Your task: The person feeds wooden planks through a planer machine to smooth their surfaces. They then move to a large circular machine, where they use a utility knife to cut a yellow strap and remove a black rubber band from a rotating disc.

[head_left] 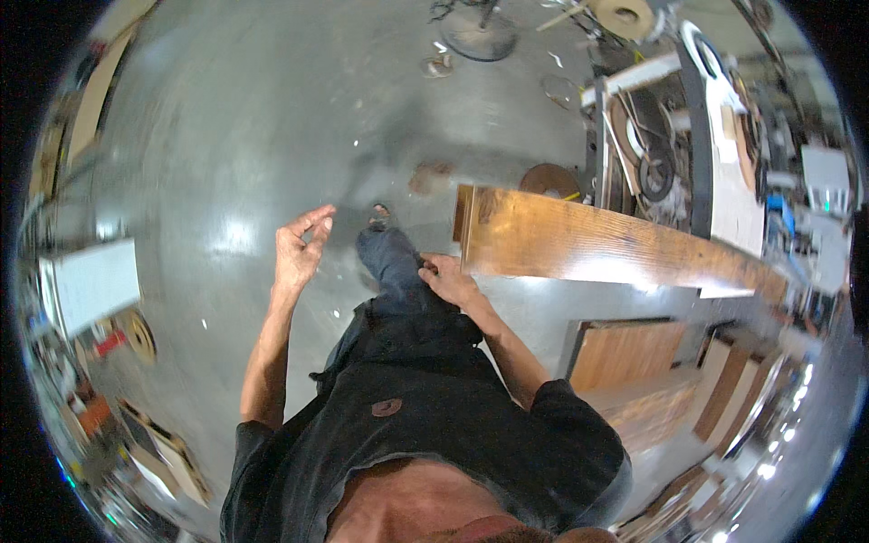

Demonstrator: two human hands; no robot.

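Observation:
My left hand (303, 249) is held out over the floor with its fingers stretched and the thumb a little apart, nothing in it. My right hand (448, 279) hangs by my thigh, fingers loosely bent and apart, with no object visible in it. Just beside it is the near end of a long, glossy brown wooden board (597, 237), which reaches away to the right. From this angle I cannot tell whether the hand touches the wood. One shoe (379, 215) shows below my dark trouser leg, in mid-step.
On the right stands a rack (701, 136) with coils and round reels. Wood panels (629, 353) lie at lower right. A white-topped cart or box (90, 285) stands at left beside a reel (138, 335). A round base (480, 34) sits on the grey floor (226, 136) ahead.

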